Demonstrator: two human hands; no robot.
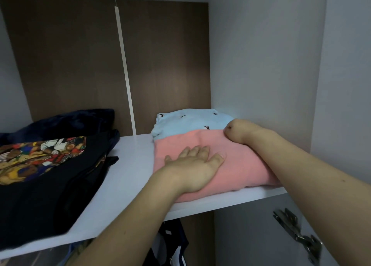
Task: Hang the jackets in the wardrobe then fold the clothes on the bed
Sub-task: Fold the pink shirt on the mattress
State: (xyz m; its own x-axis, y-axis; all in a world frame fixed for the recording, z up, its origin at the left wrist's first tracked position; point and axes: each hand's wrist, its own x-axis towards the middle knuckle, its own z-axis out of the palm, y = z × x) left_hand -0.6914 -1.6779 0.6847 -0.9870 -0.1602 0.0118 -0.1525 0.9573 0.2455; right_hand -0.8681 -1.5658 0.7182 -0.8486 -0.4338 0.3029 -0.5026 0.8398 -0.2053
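**Folded pink garment pushed onto the wardrobe shelf**

The folded pink garment [210, 161] is laid on the white wardrobe shelf [128, 165], near the right wall. It is seen at about 4 o'clock from the middle of the view. Its far edge is laid over a folded light blue garment with small bird prints [190, 121], which sits at 12 o'clock from it.

The left hand [192, 165] is pressed flat on top of the pink garment, with the fingers straight and spread. Nothing is gripped by it. It is probably held that way so the fold is kept neat while the garment is slid in.

The right hand [239, 131] is placed at the far right corner of the pink garment, at 2 o'clock from the left hand. Its fingers are hidden, so it cannot be told whether the cloth is gripped or only pushed.

A dark garment with a bright colourful print [44, 161] is laid at 9 o'clock on the same shelf. Hanging clothes [172, 243] can be glimpsed under the shelf.
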